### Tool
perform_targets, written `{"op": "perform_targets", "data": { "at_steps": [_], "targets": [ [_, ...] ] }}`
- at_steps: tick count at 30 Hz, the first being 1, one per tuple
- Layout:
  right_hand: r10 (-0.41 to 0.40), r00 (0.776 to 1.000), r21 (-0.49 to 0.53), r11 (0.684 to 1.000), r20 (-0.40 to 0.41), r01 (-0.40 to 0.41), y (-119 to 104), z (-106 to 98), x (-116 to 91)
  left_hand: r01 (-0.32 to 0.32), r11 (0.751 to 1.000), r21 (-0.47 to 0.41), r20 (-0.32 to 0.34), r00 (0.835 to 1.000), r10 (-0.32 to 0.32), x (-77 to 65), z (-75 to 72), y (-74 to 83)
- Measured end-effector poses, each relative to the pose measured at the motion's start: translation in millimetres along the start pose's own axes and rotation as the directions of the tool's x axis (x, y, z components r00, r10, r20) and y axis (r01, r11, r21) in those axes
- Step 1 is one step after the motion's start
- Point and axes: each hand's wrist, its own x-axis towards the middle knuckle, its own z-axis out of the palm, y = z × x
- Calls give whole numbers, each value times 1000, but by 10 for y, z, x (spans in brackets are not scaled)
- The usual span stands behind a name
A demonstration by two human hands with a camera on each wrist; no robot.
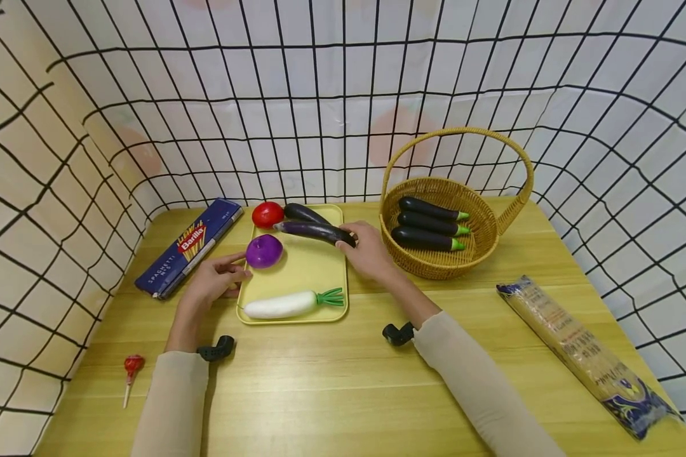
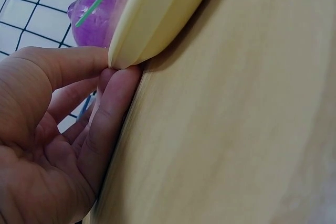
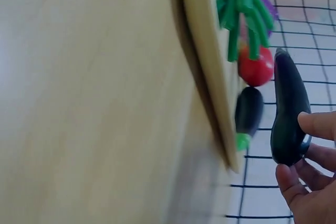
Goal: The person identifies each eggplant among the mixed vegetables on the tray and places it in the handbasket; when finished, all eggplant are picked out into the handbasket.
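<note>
My right hand (image 1: 368, 252) grips a long dark purple eggplant (image 1: 314, 232) by its thick end, raised over the yellow tray (image 1: 297, 277). In the right wrist view this eggplant (image 3: 289, 103) hangs apart from the tray, thumb on one side and fingers on the other. My left hand (image 1: 214, 279) pinches the tray's left rim (image 2: 131, 40) between thumb and fingers. On the tray sit a red tomato (image 1: 267, 215), a purple round vegetable (image 1: 264, 251), a white radish (image 1: 282, 305) with green leaves, and another dark eggplant (image 1: 304, 212), partly hidden behind the held one.
A wicker basket (image 1: 441, 270) with a tall handle holds three dark eggplants (image 1: 431, 225) at the right. A blue spaghetti box (image 1: 188, 247) lies left of the tray, a lollipop (image 1: 133, 365) nearer the front. Toward the right edge lies a pasta bag (image 1: 583, 349). Black grid-patterned cloth (image 1: 343, 114) encloses the table.
</note>
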Motion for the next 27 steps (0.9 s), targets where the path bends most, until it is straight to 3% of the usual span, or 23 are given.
{"op": "perform_targets", "data": {
  "at_steps": [8, 13, 27],
  "targets": [
    [-89, 995, 6, 996, -50, 90, -74, -403, -191, -1, 1000, 11, 5, 1000, 1, 17, -16, -22],
    [-100, 992, 0, 995, -80, 100, -33, -658, -322, 9, 1000, 8, 1, 1000, -9, 29, -27, -25],
    [-54, 983, -61, 997, -178, 44, 470, -1264, -682, 27, 999, 21, 2, 1000, -28, 66, -32, -45]
  ]
}}
